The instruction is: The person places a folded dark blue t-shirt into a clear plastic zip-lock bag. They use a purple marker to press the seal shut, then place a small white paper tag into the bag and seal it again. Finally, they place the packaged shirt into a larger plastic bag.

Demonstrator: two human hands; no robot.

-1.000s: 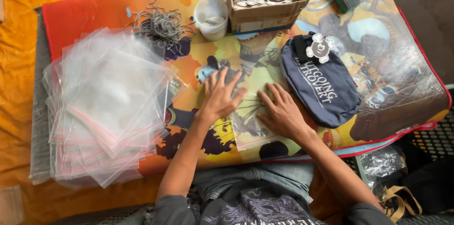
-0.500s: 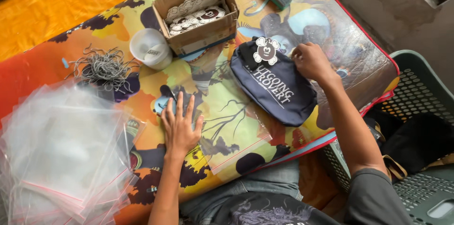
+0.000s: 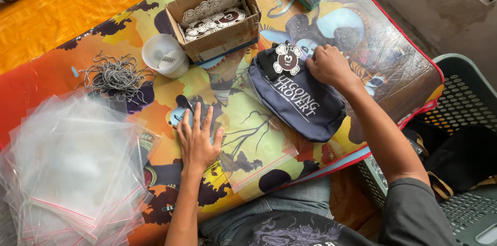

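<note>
L hand (image 3: 198, 140) lies flat, fingers spread, palm down on a clear bag (image 3: 243, 147) on the colourful table cover (image 3: 393, 54), holding nothing, w/ a small blue sticker (image 3: 178, 116) just at its fingertips. R hand (image 3: 327, 65) is curled at the top edge of the navy pouch (image 3: 297, 102), right beside a black-and-white sticker (image 3: 288, 58); can't tell if it grips anything. Stack of clear bags (image 3: 72, 168) sits to the left, a heap of wire hooks (image 3: 116, 75), white cup (image 3: 164, 55) and cardboard box (image 3: 217, 18) of stickers further up.
</note>
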